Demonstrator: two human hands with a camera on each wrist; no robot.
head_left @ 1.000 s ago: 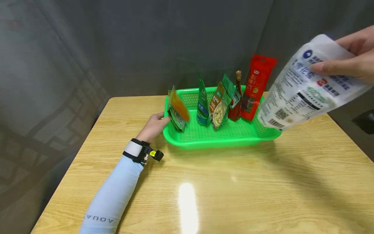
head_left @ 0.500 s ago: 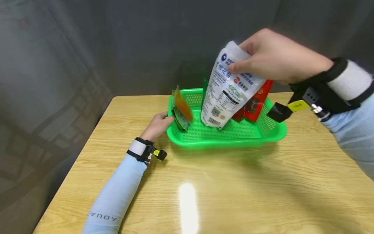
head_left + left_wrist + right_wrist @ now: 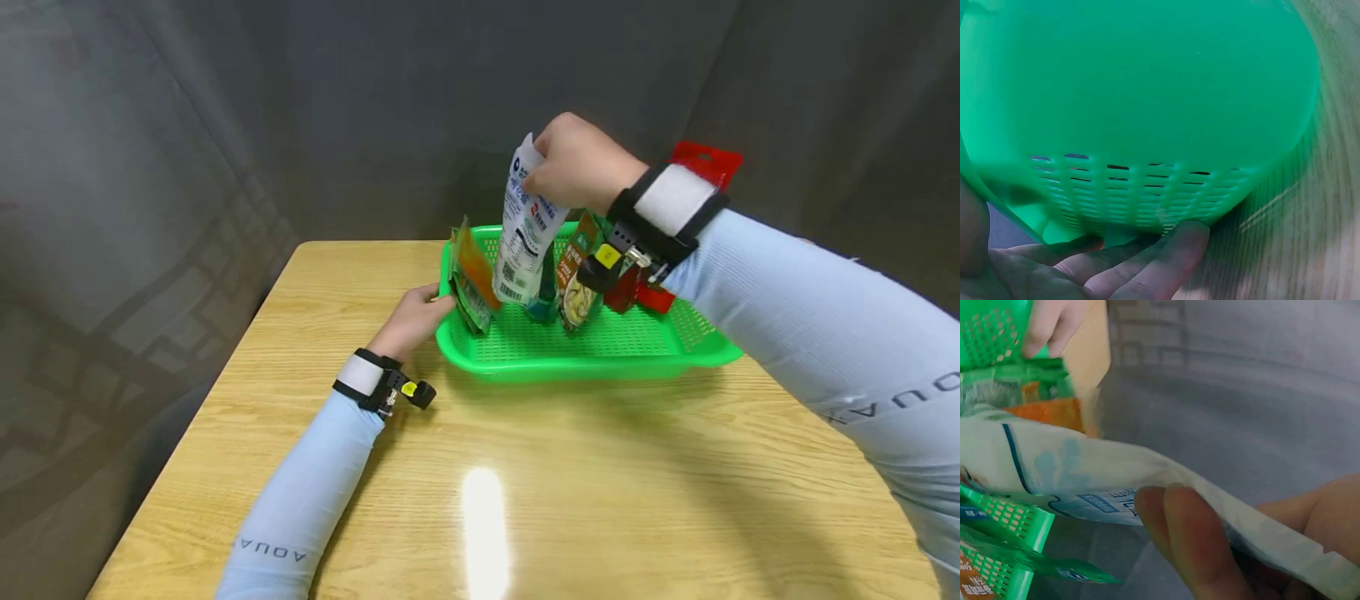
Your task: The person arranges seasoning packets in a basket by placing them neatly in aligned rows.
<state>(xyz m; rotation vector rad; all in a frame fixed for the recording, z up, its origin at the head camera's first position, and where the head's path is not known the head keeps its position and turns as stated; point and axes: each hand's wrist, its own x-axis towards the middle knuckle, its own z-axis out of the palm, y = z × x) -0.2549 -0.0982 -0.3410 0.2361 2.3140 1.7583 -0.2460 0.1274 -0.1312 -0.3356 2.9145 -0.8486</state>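
My right hand (image 3: 581,167) pinches the top edge of a white salt bag (image 3: 521,237), which hangs over the left part of a green plastic basket (image 3: 570,367). In the right wrist view, the fingertips (image 3: 1188,525) press on the printed face of the bag (image 3: 1072,462). At the basket's left end, my left hand (image 3: 412,321) grips the rim, and its fingers (image 3: 1166,262) lie against the outer wall in the left wrist view. Green and orange packets (image 3: 472,283) stand inside at the left end, beside the bag.
A brown and green food packet (image 3: 577,292) stands mid-basket, with a dark green packet (image 3: 545,292) to its left. A red pouch (image 3: 708,162) rises behind my right wrist. The wooden table (image 3: 570,483) ends at a dark grey curtain (image 3: 390,117).
My right hand has carried the salt bag leftward from the right side to above the basket's left part. The left hand keeps its hold, and the basket sits slightly further right in view.
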